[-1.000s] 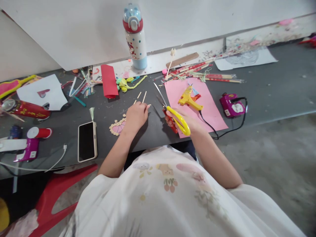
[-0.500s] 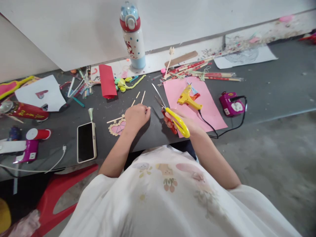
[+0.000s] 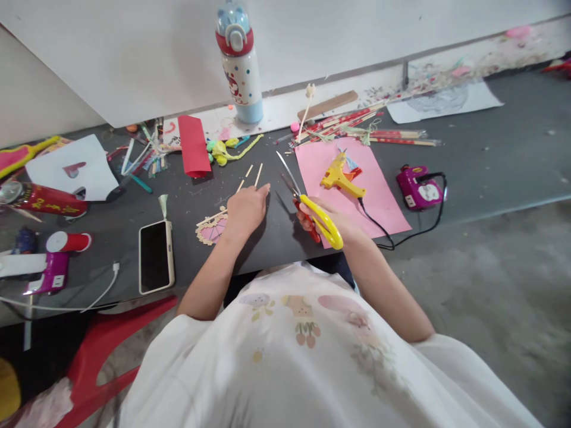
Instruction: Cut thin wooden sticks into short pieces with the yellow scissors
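My left hand is closed over a thin wooden stick. One end of this stick sticks out to the left, above a heart-shaped pink piece edged with small wooden bits; the rest is hidden under my palm. Just beyond my fingers, more short sticks lie on the dark table. In my right hand is a pair of scissors with a yellow and a red handle. Their blades are spread apart and point away from me, to the right of my left hand.
A yellow glue gun lies on pink paper, its cord running to a purple socket block. A bottle stands at the back. The left side holds a phone, red thread spool and drink can.
My left hand has turned slightly and its fingertips have moved up a little. The stick under it has tilted and shifted slightly right. My right hand and the scissors have hardly moved.
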`<action>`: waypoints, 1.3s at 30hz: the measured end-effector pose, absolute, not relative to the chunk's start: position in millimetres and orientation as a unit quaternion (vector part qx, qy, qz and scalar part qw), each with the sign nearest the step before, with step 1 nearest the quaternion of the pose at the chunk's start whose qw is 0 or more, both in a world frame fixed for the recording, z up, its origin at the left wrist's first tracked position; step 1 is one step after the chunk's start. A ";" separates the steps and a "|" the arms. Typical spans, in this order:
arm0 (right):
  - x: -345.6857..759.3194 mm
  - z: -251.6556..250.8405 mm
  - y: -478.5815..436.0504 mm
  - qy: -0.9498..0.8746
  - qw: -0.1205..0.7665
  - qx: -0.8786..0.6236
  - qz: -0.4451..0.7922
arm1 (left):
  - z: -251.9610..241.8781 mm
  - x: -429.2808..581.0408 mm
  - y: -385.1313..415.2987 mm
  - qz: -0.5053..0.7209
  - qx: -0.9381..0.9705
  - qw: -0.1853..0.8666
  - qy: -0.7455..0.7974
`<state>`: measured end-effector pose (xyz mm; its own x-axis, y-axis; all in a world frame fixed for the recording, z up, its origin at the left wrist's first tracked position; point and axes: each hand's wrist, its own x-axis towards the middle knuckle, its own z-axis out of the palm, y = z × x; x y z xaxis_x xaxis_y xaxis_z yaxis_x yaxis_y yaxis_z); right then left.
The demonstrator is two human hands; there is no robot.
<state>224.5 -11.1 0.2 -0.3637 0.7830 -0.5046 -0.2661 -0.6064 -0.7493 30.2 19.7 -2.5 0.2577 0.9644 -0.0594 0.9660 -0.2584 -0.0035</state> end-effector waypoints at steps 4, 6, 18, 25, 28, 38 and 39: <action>223.9 -2.2 -11.4 -0.287 0.344 -0.445 0.775 | -1.4 31.4 20.0 -0.036 0.791 0.023 0.610; 223.5 -2.9 -11.4 -0.289 0.345 -0.443 0.775 | -1.0 32.7 20.0 -0.031 0.780 0.023 0.624; 219.5 4.4 -16.1 -0.298 0.340 -0.444 0.773 | -2.1 33.3 18.0 0.002 0.716 0.034 0.697; 218.9 3.4 -17.2 -0.311 0.332 -0.433 0.778 | -1.0 35.0 18.7 -0.003 0.709 0.039 0.704; 218.5 1.6 -17.2 -0.307 0.331 -0.433 0.780 | -3.1 34.1 18.4 0.008 0.713 0.030 0.701; 220.4 7.3 -18.4 -0.306 0.323 -0.450 0.775 | -9.7 15.6 27.8 0.066 0.753 0.062 0.652; 220.6 7.7 -18.5 -0.304 0.321 -0.450 0.776 | -8.9 12.8 29.8 0.074 0.753 0.063 0.651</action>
<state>220.6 -18.5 7.7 -0.3888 0.7724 -0.5023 -0.2245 -0.6082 -0.7614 12.8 29.8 -8.9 0.1406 0.9896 0.0303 0.9709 -0.1438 0.1913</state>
